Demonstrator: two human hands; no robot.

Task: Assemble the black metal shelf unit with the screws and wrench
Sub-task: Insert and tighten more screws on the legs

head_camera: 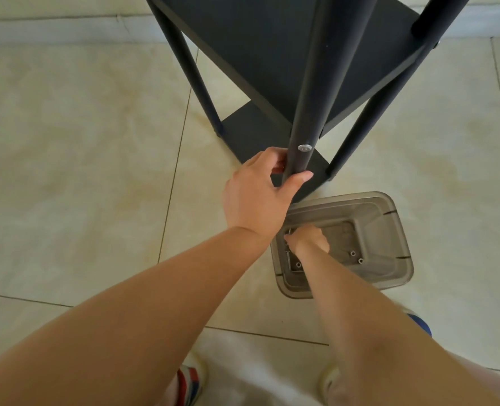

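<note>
Left hand (257, 197) grips shelf leg (304, 136); right hand (308, 240), seemingly curled, reaches into bin (401, 259).

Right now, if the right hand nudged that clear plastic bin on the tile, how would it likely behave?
The plastic bin looks thin-walled and holds only a few small screws, so it is probably light. On the smooth floor tile it would likely slide, not tip, given its low, wide shape. The loose screws could well roll and rattle.

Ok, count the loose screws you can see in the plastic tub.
3 loose screws show in the tub: one in the near left corner, two side by side at the right. The right hand reaches inside and may hide more.
</note>
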